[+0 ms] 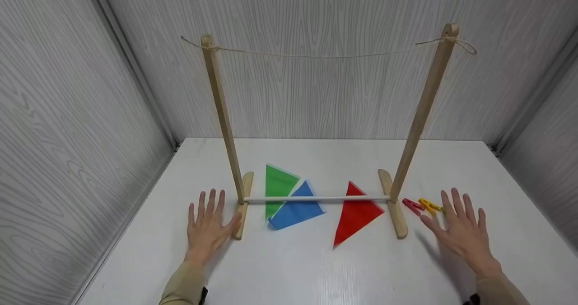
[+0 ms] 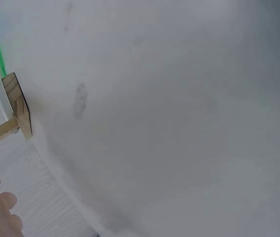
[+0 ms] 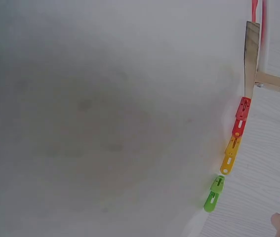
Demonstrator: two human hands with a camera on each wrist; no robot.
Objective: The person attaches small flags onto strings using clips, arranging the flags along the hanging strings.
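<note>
Head view: left hand [image 1: 207, 230] at left over the table [image 1: 289, 273], fingers straight and spread wide, thumb against or just above the left foot [image 1: 239, 228] (cannot tell which); right hand [image 1: 465, 235] at right, equally wide, just beside red clip [image 1: 409, 204], yellow clip [image 1: 426, 205] and partly hidden green clip [image 1: 442, 209]. Between the hands, left post [image 1: 222, 120] and right post [image 1: 422, 115], linked low by a white rod [image 1: 334, 198], high by a sagging string [image 1: 311, 56]. Beneath the rod, on the table: blue flag [image 1: 295, 212] overlapping green flag [image 1: 276, 184]; red flag [image 1: 356, 217] apart, near the right foot [image 1: 398, 224].

Left wrist view: fingertips at lower left, spread impossible to tell; left foot above, blue and green flags at upper left.

Right wrist view: fingertips at right edge, spread again unclear; clips in a row from the right foot: red, yellow, green.
</note>
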